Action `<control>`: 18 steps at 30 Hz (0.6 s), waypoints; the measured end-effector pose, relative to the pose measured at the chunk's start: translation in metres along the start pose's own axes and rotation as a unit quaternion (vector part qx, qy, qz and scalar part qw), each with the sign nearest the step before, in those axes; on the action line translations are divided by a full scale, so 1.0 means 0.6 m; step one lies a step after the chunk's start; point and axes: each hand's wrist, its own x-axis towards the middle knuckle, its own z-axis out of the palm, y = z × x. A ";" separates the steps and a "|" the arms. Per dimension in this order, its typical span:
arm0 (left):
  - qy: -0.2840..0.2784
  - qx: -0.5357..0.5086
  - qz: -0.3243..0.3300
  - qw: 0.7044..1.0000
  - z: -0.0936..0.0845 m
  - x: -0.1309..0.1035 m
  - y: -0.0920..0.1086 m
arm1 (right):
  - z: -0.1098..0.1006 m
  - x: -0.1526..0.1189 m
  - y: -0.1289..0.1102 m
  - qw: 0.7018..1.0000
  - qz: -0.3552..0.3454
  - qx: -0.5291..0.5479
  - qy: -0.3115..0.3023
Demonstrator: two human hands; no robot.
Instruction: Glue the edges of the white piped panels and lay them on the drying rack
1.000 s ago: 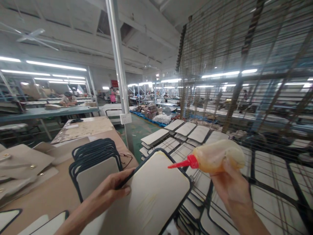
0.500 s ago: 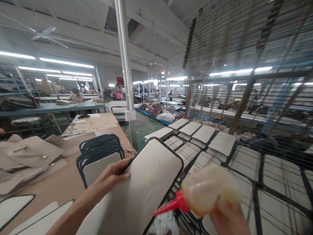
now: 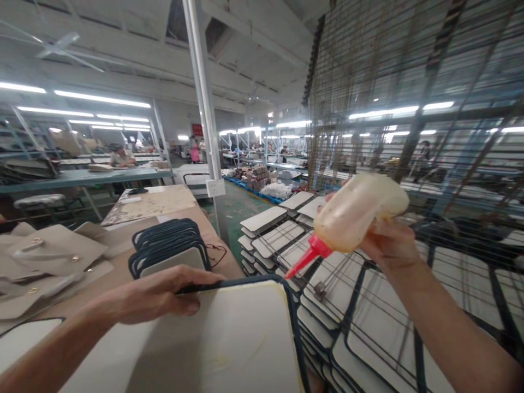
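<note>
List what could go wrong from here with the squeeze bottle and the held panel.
The squeeze bottle aims its red nozzle at the panel's corner; a stray drip could mark the dark edging.
Other panels lie beyond that corner and might catch drops.
The left hand grips the upper edge; nozzle pressure could tilt the panel.

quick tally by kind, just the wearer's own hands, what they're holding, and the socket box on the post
Left hand and right hand: 2
Squeeze bottle with red nozzle: 1
Dark-edged panel: 1
Socket box: 1
Total: 5
</note>
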 end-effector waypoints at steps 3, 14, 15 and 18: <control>-0.089 0.086 -0.058 0.991 -0.012 -0.004 0.012 | 0.008 0.003 0.003 1.000 0.027 -0.002 -0.012; -0.032 0.024 -0.075 0.996 -0.015 -0.010 0.004 | -0.005 -0.002 0.006 0.997 0.036 -0.047 -0.053; -0.032 0.017 -0.075 0.997 -0.016 -0.009 0.005 | -0.007 -0.003 0.006 0.997 0.036 -0.039 -0.055; -0.048 0.002 -0.077 0.996 -0.014 -0.005 0.005 | -0.009 -0.004 0.007 0.999 0.027 -0.015 -0.039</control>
